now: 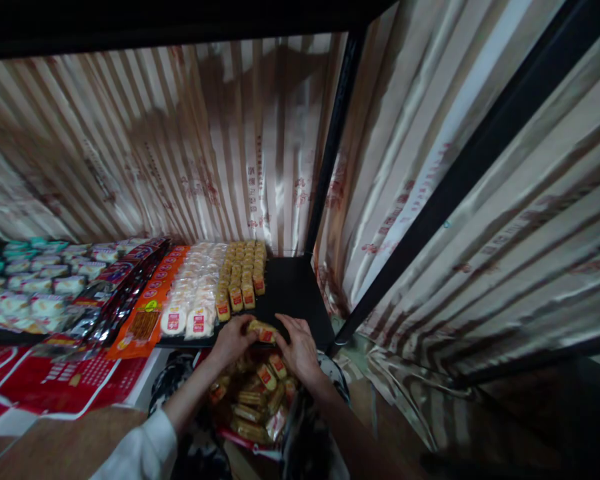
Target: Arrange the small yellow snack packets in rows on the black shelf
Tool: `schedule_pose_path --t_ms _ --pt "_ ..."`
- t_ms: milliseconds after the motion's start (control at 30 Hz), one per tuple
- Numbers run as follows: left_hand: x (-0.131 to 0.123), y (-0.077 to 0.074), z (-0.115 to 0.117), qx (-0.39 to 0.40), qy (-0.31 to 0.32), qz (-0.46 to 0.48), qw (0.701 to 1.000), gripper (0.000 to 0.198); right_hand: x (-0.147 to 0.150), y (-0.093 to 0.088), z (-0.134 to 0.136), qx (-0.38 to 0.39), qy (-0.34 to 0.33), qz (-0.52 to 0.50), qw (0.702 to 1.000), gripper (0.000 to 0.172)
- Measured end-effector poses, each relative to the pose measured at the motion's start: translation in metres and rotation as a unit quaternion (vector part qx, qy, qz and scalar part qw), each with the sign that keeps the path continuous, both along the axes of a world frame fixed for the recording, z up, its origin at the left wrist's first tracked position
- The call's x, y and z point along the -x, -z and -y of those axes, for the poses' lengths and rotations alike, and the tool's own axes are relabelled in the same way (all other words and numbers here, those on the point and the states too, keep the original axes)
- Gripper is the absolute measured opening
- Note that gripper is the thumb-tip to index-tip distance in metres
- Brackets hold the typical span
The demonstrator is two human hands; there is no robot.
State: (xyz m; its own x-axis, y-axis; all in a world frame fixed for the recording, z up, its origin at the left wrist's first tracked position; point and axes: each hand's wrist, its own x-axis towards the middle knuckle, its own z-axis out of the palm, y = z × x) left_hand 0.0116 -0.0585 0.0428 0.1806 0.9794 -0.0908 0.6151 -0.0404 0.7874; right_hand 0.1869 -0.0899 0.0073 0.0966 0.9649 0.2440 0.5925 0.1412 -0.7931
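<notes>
My left hand (231, 341) and my right hand (299, 347) meet at the front edge of a black shelf (293, 293). Together they pinch a small yellow snack packet with a red label (263, 331), the left at its left end, the right at its right end. Just below my hands sits an open bag of the same yellow packets (255, 403). Rows of these packets (241, 277) stand on the shelf right behind my hands.
Left of the yellow rows lie white round packets (193, 300), an orange pack (147, 313), dark packs (115, 287) and pale green-white packets (25, 280). Striped shiny sheeting (190, 147) backs the shelf. A black upright post (333, 147) and a slanted black bar (475, 160) stand at the right.
</notes>
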Motion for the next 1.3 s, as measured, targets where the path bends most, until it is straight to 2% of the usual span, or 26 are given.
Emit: schedule_pose_path --t_ms 133,200,267,367,500,567,700,833,1033,1300 --pt "-0.014 -0.029 -0.026 -0.06 0.072 -0.078 0.993 0.035 -0.006 -0.018 -0.016 -0.016 -0.033 0.037 0.999 0.04" --pt "-0.021 -0.036 -0.039 -0.08 0.098 -0.099 0.987 0.034 -0.007 -0.019 -0.025 -0.003 -0.042 0.038 0.998 0.041" --pt "-0.028 -0.035 -0.049 -0.097 0.118 -0.112 0.982 0.032 -0.007 -0.016 -0.033 0.012 -0.046 0.046 0.998 0.04" --pt "-0.035 -0.025 -0.056 -0.122 0.099 -0.096 0.983 0.036 -0.005 -0.005 -0.045 0.038 -0.024 0.049 0.998 0.037" --pt "-0.044 -0.003 -0.045 -0.179 -0.031 -0.036 0.983 0.04 -0.001 0.013 -0.066 0.053 0.025 0.033 0.998 0.035" --pt "-0.048 0.009 -0.036 -0.182 -0.055 -0.003 0.982 0.037 0.002 0.019 -0.078 0.06 0.037 0.019 0.997 0.033" --pt "-0.057 0.032 -0.03 -0.114 -0.046 0.06 0.991 0.034 0.009 0.026 -0.102 0.081 0.044 0.003 0.996 0.033" --pt "-0.064 0.049 -0.039 -0.041 -0.072 0.099 0.992 0.041 0.015 0.031 -0.119 0.091 0.042 0.02 0.995 0.034" --pt "-0.066 0.056 -0.049 0.025 -0.105 0.135 0.985 0.047 0.02 0.039 -0.128 0.078 0.039 0.022 0.996 0.038" --pt "-0.067 0.063 -0.046 -0.017 -0.102 0.175 0.979 0.049 0.02 0.052 -0.123 0.033 0.058 -0.028 0.997 0.036"
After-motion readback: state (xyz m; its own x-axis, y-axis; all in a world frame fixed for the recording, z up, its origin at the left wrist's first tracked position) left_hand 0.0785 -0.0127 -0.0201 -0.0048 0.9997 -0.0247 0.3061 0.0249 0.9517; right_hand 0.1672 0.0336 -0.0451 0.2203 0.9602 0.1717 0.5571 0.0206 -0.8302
